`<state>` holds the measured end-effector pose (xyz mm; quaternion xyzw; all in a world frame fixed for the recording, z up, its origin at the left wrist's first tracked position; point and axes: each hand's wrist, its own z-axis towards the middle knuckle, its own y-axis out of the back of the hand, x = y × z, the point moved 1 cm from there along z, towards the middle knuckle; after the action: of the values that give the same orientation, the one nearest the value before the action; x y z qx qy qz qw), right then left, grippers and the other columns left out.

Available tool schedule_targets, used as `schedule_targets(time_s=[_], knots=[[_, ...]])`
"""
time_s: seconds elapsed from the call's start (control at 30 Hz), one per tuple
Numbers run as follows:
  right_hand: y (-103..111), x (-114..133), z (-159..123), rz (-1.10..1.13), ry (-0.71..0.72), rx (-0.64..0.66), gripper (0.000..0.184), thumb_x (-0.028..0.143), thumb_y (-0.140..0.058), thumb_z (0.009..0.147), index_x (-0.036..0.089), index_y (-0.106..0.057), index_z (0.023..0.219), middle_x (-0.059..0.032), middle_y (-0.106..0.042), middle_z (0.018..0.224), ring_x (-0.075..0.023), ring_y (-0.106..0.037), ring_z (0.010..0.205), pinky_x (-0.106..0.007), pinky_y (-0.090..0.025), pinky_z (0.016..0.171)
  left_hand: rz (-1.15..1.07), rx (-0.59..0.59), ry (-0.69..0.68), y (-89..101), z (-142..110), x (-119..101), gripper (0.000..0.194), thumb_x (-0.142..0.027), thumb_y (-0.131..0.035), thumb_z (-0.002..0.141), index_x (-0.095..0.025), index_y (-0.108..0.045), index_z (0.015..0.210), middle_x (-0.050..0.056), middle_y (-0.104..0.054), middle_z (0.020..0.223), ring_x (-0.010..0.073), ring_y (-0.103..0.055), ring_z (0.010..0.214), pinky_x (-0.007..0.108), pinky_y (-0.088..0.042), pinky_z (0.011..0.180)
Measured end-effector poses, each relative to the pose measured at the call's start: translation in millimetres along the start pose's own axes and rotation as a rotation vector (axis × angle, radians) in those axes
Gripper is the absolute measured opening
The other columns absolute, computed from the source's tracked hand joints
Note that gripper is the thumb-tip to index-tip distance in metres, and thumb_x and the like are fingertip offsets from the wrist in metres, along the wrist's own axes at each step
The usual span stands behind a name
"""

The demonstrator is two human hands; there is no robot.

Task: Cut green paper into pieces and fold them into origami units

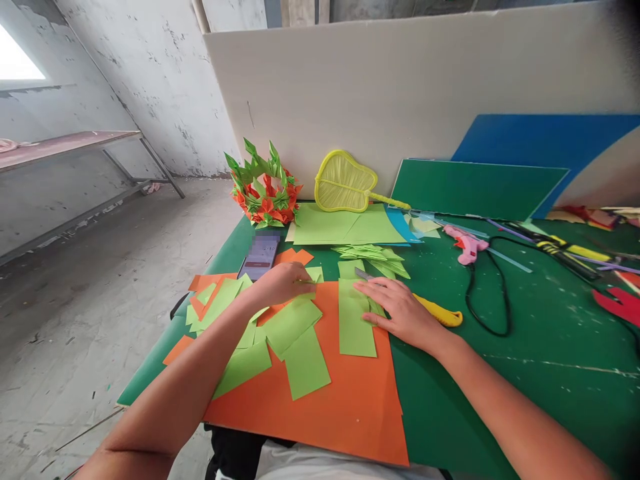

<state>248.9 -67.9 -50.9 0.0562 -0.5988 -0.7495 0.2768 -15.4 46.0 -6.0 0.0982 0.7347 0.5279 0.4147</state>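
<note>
My left hand [287,283] is closed, its fingertips pinching a small green paper piece [316,273] above an orange sheet [350,417]. My right hand [397,308] lies open with its fingers stretched over a green paper strip [356,333]. A utility knife [445,312] with a yellow handle passes behind and partly under that hand, its blade showing beyond the fingers; whether the hand grips it is hidden. Loose green rectangles [307,367] overlap on the orange sheet between the hands and under my left forearm. Folded green paper pieces [375,259] lie just beyond my right hand.
A phone [260,253] lies behind my left hand. Farther back stand an orange-and-green folded-paper ring [265,193] and a yellow leaf-shaped fan [346,181] near stacked green sheets [345,225]. On the right are a pink glue gun [467,243] with a black cord and a green board [475,189].
</note>
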Motion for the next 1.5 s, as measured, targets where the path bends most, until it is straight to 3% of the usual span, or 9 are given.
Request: schedule_targets(time_s=[0.2,0.33,0.5,0.6,0.77,1.03,1.3,1.37,1.5], knots=[[0.4,-1.0,-0.9,0.042,-0.032,-0.008,0.055,0.048,-0.049,0.093,0.03,-0.038,0.144,-0.0096,-0.058,0.128,-0.0289,-0.05,0.122,-0.047,-0.043,0.098,0.048,-0.178,0.076,-6.4,6.4,0.0,0.028,-0.028,-0.044,0.09,-0.021,-0.067,0.103,0.005,-0.069,0.099,0.0219,-0.063,0.09,0.029,-0.047,0.076],[1.4,0.9,-1.6,0.052,-0.051,0.0,0.053,0.046,-0.051,0.093,0.03,-0.042,0.142,-0.0089,-0.063,0.115,-0.0278,-0.053,0.114,-0.045,-0.044,0.095,0.186,-0.29,0.018,-19.6,12.3,1.5,0.045,-0.016,-0.054,0.083,-0.019,-0.053,0.127,0.009,-0.061,0.119,0.0262,-0.055,0.113,0.038,-0.044,0.096],[2.6,3.1,-2.6,0.089,-0.048,0.002,0.045,0.042,-0.052,0.093,0.031,-0.05,0.136,-0.0082,-0.064,0.107,-0.0261,-0.057,0.105,-0.041,-0.047,0.087,0.313,-0.476,-0.045,-27.8,12.0,-6.2,0.051,-0.013,-0.062,0.08,-0.02,-0.051,0.129,0.013,-0.047,0.137,0.0309,-0.039,0.129,0.048,-0.034,0.106],[3.8,4.2,-1.4,0.111,-0.029,-0.004,0.049,0.047,-0.051,0.093,0.032,-0.046,0.139,-0.0074,-0.065,0.113,-0.0267,-0.055,0.108,-0.041,-0.046,0.088,0.266,-0.375,-0.172,-33.1,8.1,-18.8,0.042,-0.029,-0.062,0.086,-0.023,-0.052,0.127,0.011,-0.053,0.129,0.029,-0.045,0.121,0.049,-0.034,0.105],[3.5,8.2,2.0,0.044,-0.074,-0.033,0.048,0.045,-0.034,0.099,0.036,-0.03,0.147,-0.0032,-0.049,0.142,-0.0276,-0.05,0.115,-0.045,-0.04,0.093,0.189,-0.2,-0.247,-49.6,3.6,-31.6,0.071,-0.053,-0.068,0.077,-0.019,-0.045,0.135,0.015,-0.054,0.126,0.0327,-0.046,0.116,0.051,-0.039,0.098],[-4.2,9.7,2.0,0.126,-0.14,-0.117,0.066,0.048,-0.047,0.094,0.035,-0.015,0.151,-0.0076,-0.052,0.137,-0.0296,-0.05,0.114,-0.046,-0.041,0.093,-0.003,-0.285,-0.238,-60.6,7.2,-30.2,0.056,-0.018,-0.058,0.084,-0.02,-0.038,0.136,0.007,-0.062,0.106,0.021,-0.058,0.097,0.036,-0.048,0.086],[2.4,12.7,4.0,0.655,-0.214,-0.127,0.038,0.047,-0.032,0.099,0.028,-0.058,0.119,-0.0066,-0.057,0.125,-0.0227,-0.055,0.111,-0.034,-0.048,0.092,-0.033,-0.315,-0.357,-60.7,4.1,-38.4,0.023,-0.006,-0.047,0.079,-0.019,-0.052,0.097,0.003,-0.059,0.091,0.0151,-0.057,0.082,0.026,-0.047,0.07],[0.2,14.4,3.6,0.77,-0.248,-0.113,0.038,0.045,-0.028,0.101,0.026,-0.059,0.113,-0.0069,-0.061,0.119,-0.0211,-0.058,0.106,-0.034,-0.048,0.09,0.004,-0.301,-0.414,-61.4,3.2,-38.5,0.027,-0.001,-0.045,0.074,-0.019,-0.053,0.093,0.005,-0.057,0.098,0.0147,-0.057,0.082,0.024,-0.047,0.068],[-6.6,18.4,3.2,0.861,-0.3,-0.038,0.032,0.044,-0.053,0.091,0.027,-0.05,0.118,-0.0056,-0.063,0.108,-0.02,-0.061,0.095,-0.033,-0.051,0.082,-0.01,-0.293,-0.512,-62.5,2.0,-38.5,0.036,0.005,-0.042,0.068,-0.018,-0.056,0.091,0.007,-0.052,0.105,0.0155,-0.057,0.088,0.024,-0.048,0.071]])
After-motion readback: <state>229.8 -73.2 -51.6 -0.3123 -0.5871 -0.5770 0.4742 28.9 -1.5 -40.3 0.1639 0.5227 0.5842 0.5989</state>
